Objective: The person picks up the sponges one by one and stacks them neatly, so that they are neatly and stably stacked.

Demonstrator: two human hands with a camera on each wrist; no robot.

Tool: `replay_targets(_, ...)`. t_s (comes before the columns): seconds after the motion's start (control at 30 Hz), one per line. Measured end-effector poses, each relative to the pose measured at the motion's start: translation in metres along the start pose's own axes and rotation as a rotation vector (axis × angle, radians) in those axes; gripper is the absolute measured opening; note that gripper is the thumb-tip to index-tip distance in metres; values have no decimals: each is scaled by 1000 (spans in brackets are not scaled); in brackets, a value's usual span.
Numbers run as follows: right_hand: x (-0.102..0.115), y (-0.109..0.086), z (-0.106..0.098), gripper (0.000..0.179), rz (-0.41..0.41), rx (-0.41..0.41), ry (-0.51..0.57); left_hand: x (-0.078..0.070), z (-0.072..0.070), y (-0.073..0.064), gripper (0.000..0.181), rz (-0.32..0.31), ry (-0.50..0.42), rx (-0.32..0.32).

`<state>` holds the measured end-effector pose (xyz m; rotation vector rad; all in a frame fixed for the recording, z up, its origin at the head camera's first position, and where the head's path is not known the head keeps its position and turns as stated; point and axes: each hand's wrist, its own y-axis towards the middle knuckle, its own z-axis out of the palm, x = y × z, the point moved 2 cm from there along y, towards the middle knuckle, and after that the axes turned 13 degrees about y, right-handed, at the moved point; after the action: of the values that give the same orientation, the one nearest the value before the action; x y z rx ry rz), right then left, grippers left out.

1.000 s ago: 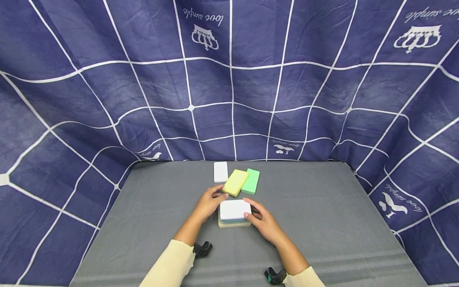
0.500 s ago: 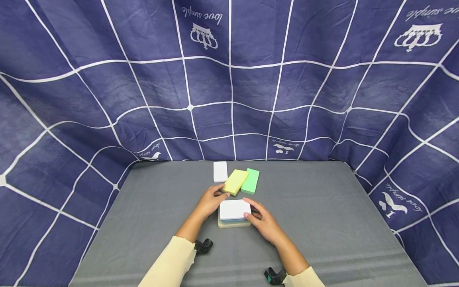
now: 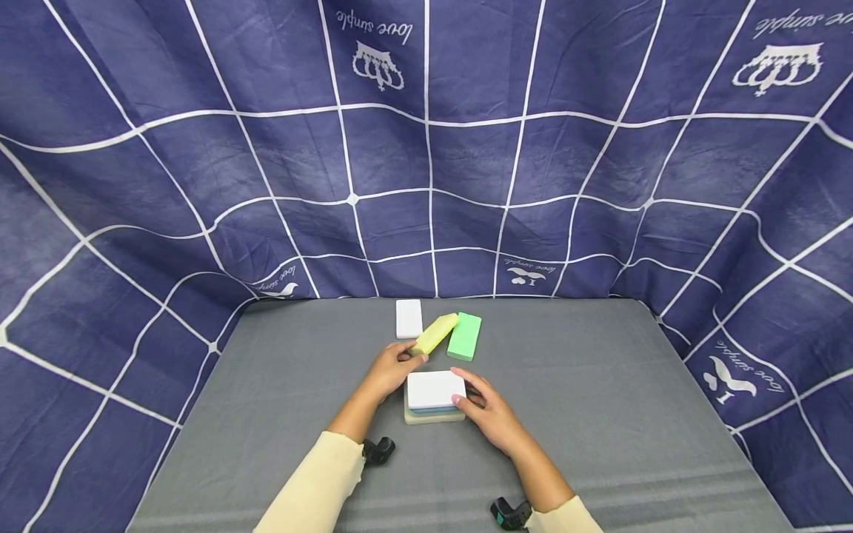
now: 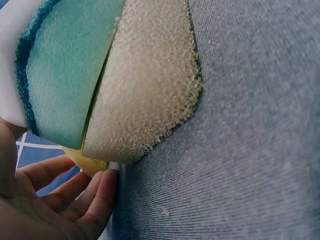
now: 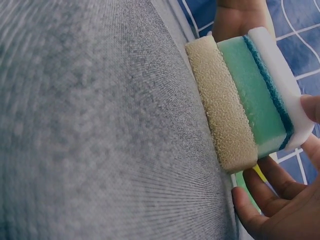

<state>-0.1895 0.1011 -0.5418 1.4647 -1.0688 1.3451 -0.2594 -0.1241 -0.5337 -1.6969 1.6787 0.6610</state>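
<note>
Since the earlier frame, the one yellow sponge (image 3: 435, 333) has tipped up from lying nearly flat and now shows a narrower face, while the stack (image 3: 435, 397) has stayed in place. Three pieces make up that stack: one beige sponge (image 5: 222, 105) at the bottom, one teal sponge (image 5: 252, 97) with a dark blue scouring layer (image 5: 270, 85) on its upper face, and one upper white block (image 3: 433, 388) on top. The yellow sponge is just beyond the stack, its near end pinched between the thumb and fingers of the left hand (image 3: 389, 374), which is only slightly open. The right hand (image 3: 494, 416) is curved partway closed about the right end of the stack, its thumb on the upper white block and its fingers along the far side. Beyond the stack and a little to its right lies one green sponge (image 3: 464, 337), near the far end of the yellow one; whether those two touch, I cannot tell. Farther beyond the stack, to its left, one loose white block (image 3: 409, 319) lies flat. All six pieces are on or over a single grey tabletop (image 3: 600, 407). Nearer the person than the stack are two black wrist devices (image 3: 378, 450) and two cream sleeves (image 3: 313, 481); behind it hangs a blue cloth (image 3: 466, 163) with white lines.
</note>
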Motion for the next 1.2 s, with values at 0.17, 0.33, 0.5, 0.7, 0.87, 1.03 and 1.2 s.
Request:
replay_targets(0.17, 1, 0, 1, 50, -8, -11, 4, -1, -1, 2, 52, -13, -13, -7)
replay_targets(0.33, 1, -1, 0, 49, 3, -8, 1, -1, -1, 3, 50, -41, -2, -8)
replay_targets(0.5, 0, 0, 0, 48, -1, -11, -8, 0, 0, 3, 48, -82, -36, 1)
replay_targets(0.7, -1, 0, 0, 49, -6, -12, -9, 2, 2, 5, 48, -97, -96, -6)
replay_targets(0.87, -1, -1, 1, 49, -10, -10, -6, 4, 2, 6, 47, -107, -141, -34)
replay_targets(1.03, -1, -1, 1, 49, -19, -8, -1, 5, 1, 4, 44, -125, -180, -48)
replay_targets(1.2, -1, -1, 1, 50, -12, -10, 4, 8, 0, 3, 42, -129, -225, -69)
